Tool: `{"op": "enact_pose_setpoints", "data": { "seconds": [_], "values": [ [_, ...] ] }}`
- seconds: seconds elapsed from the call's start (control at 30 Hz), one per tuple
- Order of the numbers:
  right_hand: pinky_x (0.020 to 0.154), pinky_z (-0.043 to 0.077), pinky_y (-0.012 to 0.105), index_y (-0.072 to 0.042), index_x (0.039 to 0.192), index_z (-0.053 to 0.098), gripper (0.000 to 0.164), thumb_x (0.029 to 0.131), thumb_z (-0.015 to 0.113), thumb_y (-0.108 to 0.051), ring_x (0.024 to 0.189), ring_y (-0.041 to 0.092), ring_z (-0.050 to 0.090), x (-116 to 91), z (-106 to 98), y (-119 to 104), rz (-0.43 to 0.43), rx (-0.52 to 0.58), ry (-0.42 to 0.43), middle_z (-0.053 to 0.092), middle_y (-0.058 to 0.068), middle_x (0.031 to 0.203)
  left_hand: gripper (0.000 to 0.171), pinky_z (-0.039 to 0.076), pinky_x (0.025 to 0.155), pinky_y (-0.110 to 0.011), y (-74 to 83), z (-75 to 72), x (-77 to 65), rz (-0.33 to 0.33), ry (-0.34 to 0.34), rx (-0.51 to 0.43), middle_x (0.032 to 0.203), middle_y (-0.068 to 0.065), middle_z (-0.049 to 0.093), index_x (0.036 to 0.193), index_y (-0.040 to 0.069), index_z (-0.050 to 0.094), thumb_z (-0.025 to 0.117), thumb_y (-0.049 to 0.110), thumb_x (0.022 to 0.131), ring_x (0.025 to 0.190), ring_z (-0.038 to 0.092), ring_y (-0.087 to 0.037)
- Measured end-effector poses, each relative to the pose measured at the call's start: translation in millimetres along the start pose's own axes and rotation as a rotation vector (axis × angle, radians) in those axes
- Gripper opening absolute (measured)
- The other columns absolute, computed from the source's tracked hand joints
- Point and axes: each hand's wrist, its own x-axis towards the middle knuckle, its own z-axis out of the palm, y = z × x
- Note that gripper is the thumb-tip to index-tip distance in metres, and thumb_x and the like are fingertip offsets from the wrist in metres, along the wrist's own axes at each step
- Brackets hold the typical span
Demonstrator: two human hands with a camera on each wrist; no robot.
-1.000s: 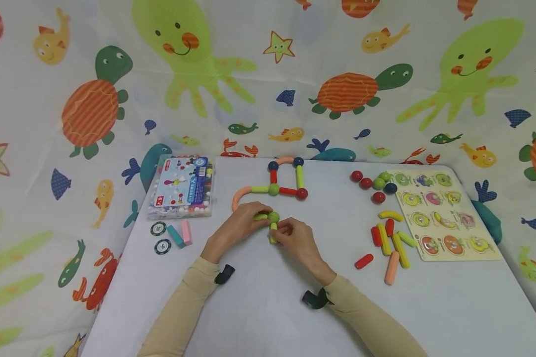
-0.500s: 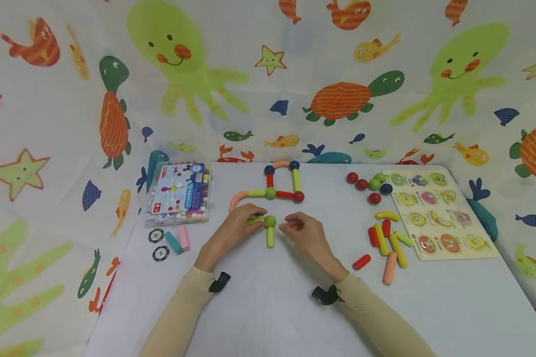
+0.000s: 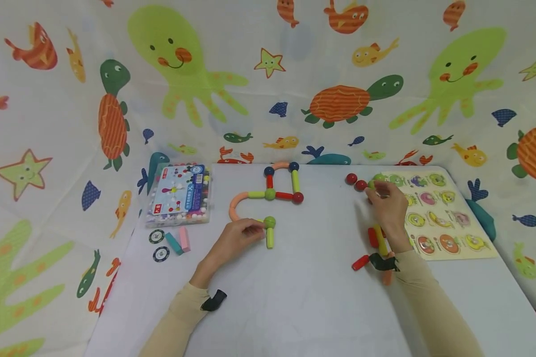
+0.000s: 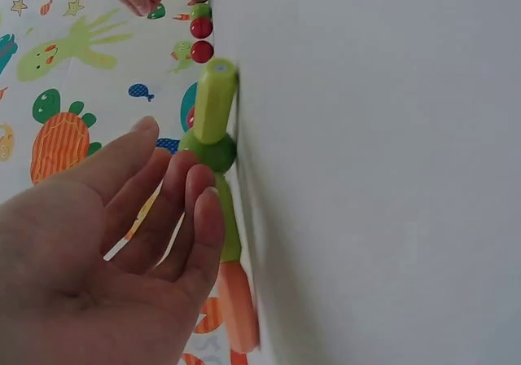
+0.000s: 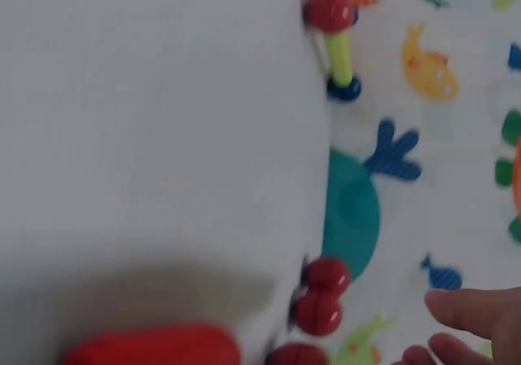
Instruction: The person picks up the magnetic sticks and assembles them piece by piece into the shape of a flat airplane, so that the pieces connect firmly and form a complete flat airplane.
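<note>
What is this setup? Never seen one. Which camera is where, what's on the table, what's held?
No machine here: a person works with two bare hands. One picture comes from a camera on the head, looking forward and down; the other two come from one camera on each wrist.

On the table lie a build of rods and balls, loose balls, loose rods, a picture board, a box, two chips and two blocks.

The left hand is at the build's nearest green ball, fingers relaxed, no grip visible. The right hand is at the loose balls; I can't tell whether it holds one.
</note>
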Motion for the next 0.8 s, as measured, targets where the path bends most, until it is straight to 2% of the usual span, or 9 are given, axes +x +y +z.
{"op": "enact_pose_setpoints", "data": {
  "seconds": [0.13,0.27,0.37,0.47,0.67,0.8],
  "values": [
    [0.103,0.047,0.047,-0.005,0.141,0.057,0.049,0.101,0.063,-0.033,0.125,0.035,0.053,11,-8,14,0.105,-0.084,-0.064,0.06,0.02,0.139,0.026,0.056,0.083,-0.024,-3.1,5.6,-3.8,-0.027,-0.02,-0.021,0.105,0.004,0.073,0.119,0.012,0.073,0.074,0.021,0.094,0.091,0.066,-0.009],
    [0.095,0.048,0.042,-0.002,0.14,0.057,0.05,0.101,0.064,-0.032,0.12,0.036,0.051,17,-8,21,0.166,-0.14,-0.133,0.058,0.023,0.137,0.028,0.056,0.084,-0.025,-4.1,8.0,-5.0,-0.042,-0.043,-0.046,0.104,0.004,0.072,0.121,0.014,0.072,0.073,0.023,0.095,0.092,0.065,-0.011],
    [0.085,0.047,0.036,-0.001,0.14,0.057,0.05,0.1,0.065,-0.03,0.114,0.036,0.051,19,-6,24,0.176,-0.168,-0.171,0.058,0.025,0.134,0.029,0.056,0.083,-0.025,-5.0,9.0,-5.0,-0.045,-0.067,-0.054,0.103,0.003,0.071,0.122,0.016,0.072,0.074,0.023,0.094,0.092,0.065,-0.013],
    [0.081,0.046,0.034,-0.001,0.142,0.055,0.051,0.1,0.066,-0.028,0.112,0.036,0.051,20,-5,26,0.178,-0.181,-0.198,0.058,0.025,0.135,0.031,0.055,0.083,-0.025,-5.2,9.3,-4.4,-0.041,-0.091,-0.057,0.102,0.003,0.071,0.124,0.017,0.071,0.074,0.023,0.094,0.091,0.065,-0.013],
    [0.079,0.048,0.033,-0.002,0.145,0.05,0.056,0.1,0.065,-0.031,0.109,0.035,0.053,21,-3,27,0.198,-0.193,-0.227,0.056,0.024,0.138,0.033,0.055,0.085,-0.028,-2.0,7.3,-1.4,-0.004,-0.136,-0.046,0.105,0.003,0.071,0.128,0.015,0.071,0.073,0.021,0.095,0.094,0.065,-0.013],
    [0.084,0.049,0.037,-0.003,0.145,0.051,0.055,0.101,0.063,-0.033,0.111,0.036,0.054,17,-3,24,0.169,-0.163,-0.212,0.058,0.024,0.136,0.035,0.054,0.083,-0.026,-1.0,6.3,1.2,0.034,-0.161,-0.002,0.104,0.004,0.07,0.129,0.015,0.071,0.073,0.02,0.095,0.092,0.062,-0.011]
  ]
}}
